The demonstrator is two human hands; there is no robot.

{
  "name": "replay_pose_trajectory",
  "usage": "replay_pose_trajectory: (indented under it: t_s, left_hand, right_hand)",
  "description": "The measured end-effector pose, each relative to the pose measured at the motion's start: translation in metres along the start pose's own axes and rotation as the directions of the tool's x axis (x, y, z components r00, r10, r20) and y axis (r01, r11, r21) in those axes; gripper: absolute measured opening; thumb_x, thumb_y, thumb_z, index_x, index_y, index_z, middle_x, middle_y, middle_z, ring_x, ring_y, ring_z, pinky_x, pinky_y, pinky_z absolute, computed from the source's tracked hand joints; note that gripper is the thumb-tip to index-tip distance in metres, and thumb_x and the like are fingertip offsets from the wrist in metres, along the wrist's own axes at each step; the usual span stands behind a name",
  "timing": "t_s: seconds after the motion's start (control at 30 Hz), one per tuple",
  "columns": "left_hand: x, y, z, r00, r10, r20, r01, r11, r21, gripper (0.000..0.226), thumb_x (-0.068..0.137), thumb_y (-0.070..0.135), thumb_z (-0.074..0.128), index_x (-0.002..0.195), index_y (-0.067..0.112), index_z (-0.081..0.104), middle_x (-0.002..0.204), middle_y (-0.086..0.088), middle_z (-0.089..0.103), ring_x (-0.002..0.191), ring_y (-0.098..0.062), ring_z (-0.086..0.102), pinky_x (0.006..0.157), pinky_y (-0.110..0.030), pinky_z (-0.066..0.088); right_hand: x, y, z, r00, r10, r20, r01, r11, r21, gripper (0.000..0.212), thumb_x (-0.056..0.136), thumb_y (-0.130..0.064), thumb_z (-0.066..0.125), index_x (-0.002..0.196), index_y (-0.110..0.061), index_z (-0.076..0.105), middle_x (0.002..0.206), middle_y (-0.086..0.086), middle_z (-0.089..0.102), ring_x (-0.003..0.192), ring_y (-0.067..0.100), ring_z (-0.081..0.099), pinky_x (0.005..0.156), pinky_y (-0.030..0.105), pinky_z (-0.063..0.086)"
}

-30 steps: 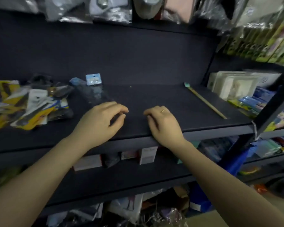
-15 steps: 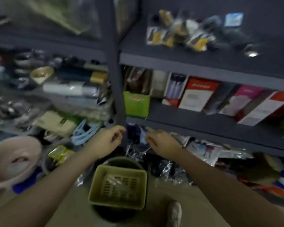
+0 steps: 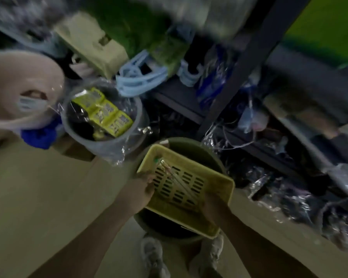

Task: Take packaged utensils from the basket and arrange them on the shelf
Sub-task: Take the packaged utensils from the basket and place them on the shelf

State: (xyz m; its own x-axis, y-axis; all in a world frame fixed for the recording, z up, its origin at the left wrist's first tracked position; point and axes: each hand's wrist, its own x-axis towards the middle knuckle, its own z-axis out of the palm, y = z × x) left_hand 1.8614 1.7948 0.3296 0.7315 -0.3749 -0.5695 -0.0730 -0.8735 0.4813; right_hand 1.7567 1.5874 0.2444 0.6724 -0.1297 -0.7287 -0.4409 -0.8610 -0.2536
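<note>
One yellow-green basket (image 3: 219, 178) with a slotted floor is sitting on top of one dark round bucket (image 3: 191, 146) on the floor. One packaged utensil (image 3: 174, 175), long, thin sticks in clear wrap with a green tip, is lying diagonally across the basket floor. Left hand (image 3: 142, 184) is reaching over the near-left rim, fingers by the pack; grip unclear through blur. Right hand (image 3: 213, 205) is reaching in at the pack's lower end; cannot tell whether it is gripping. Two shoes (image 3: 153, 255) are showing below.
</note>
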Motion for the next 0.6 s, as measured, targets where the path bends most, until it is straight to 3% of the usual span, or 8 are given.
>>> replay_pose_trajectory:
  t_s: [0.1,0.17,0.23,0.33,0.43,0.5,0.6]
  left_hand:
    - [0.032,-0.017,0.041,0.999,0.033,0.008,-0.032,0.998,-0.048,0.032,0.090,0.012,0.048,0.121,0.013,0.054,0.121,-0.007,0.058,0.102,-0.022,0.058,0.084,-0.020,0.039]
    - [0.046,-0.023,0.060,0.998,0.057,0.012,-0.055,0.995,-0.085,0.032,0.090,0.007,0.047,0.120,0.010,0.055,0.116,-0.003,0.055,0.100,-0.015,0.054,0.078,-0.012,0.033]
    - [0.057,-0.028,0.075,0.999,0.044,0.022,-0.041,0.993,-0.107,0.033,0.089,0.007,0.046,0.121,0.012,0.054,0.117,-0.004,0.054,0.104,-0.017,0.054,0.083,-0.014,0.035]
    - [0.068,-0.038,0.090,0.999,-0.014,0.039,0.019,0.990,-0.138,0.033,0.090,0.007,0.045,0.121,0.014,0.054,0.123,-0.008,0.055,0.109,-0.021,0.056,0.092,-0.021,0.039]
    - [0.072,-0.042,0.093,0.999,-0.048,0.025,0.051,0.986,-0.158,0.034,0.091,0.010,0.046,0.124,0.016,0.053,0.124,-0.006,0.057,0.104,-0.015,0.056,0.085,-0.017,0.037]
    - [0.073,-0.042,0.092,0.994,-0.083,0.075,0.094,0.983,-0.158,0.033,0.092,0.013,0.045,0.124,0.017,0.052,0.123,-0.005,0.058,0.099,-0.011,0.053,0.082,-0.016,0.036]
    - [0.078,-0.041,0.095,0.976,-0.099,0.192,0.112,0.992,-0.060,0.031,0.094,0.017,0.043,0.124,0.017,0.052,0.126,-0.006,0.057,0.108,-0.017,0.055,0.086,-0.023,0.041]
  right_hand:
    - [0.047,-0.008,0.041,0.992,0.070,0.109,-0.062,0.995,-0.077,0.025,0.097,-0.022,0.038,0.114,-0.008,0.049,0.108,0.007,0.058,0.105,0.023,0.058,0.090,0.032,0.048]
    - [0.071,-0.013,0.063,0.998,0.050,0.042,-0.044,0.990,-0.136,0.038,0.095,-0.024,0.042,0.130,-0.009,0.041,0.127,0.013,0.052,0.116,0.025,0.054,0.098,0.037,0.047]
    - [0.090,-0.016,0.078,0.997,0.060,-0.054,-0.066,0.992,-0.105,0.046,0.094,-0.027,0.045,0.134,-0.008,0.035,0.135,0.014,0.045,0.120,0.025,0.049,0.101,0.037,0.043]
    - [0.110,-0.012,0.092,0.984,0.053,-0.171,-0.077,0.987,-0.141,0.045,0.092,-0.028,0.048,0.130,-0.007,0.038,0.133,0.013,0.048,0.117,0.023,0.051,0.097,0.034,0.044]
    - [0.116,-0.008,0.087,0.985,0.030,-0.168,-0.055,0.988,-0.144,0.035,0.092,-0.022,0.050,0.123,-0.008,0.042,0.126,0.013,0.055,0.116,0.025,0.053,0.094,0.035,0.045]
    - [0.111,-0.008,0.080,0.983,-0.045,-0.176,0.002,0.972,-0.233,0.029,0.093,-0.018,0.046,0.121,-0.009,0.045,0.123,0.012,0.058,0.114,0.025,0.054,0.092,0.034,0.044]
    - [0.106,-0.006,0.061,0.984,-0.060,-0.170,0.022,0.977,-0.214,0.027,0.095,-0.018,0.044,0.120,-0.010,0.049,0.122,0.010,0.056,0.106,0.021,0.058,0.082,0.029,0.047]
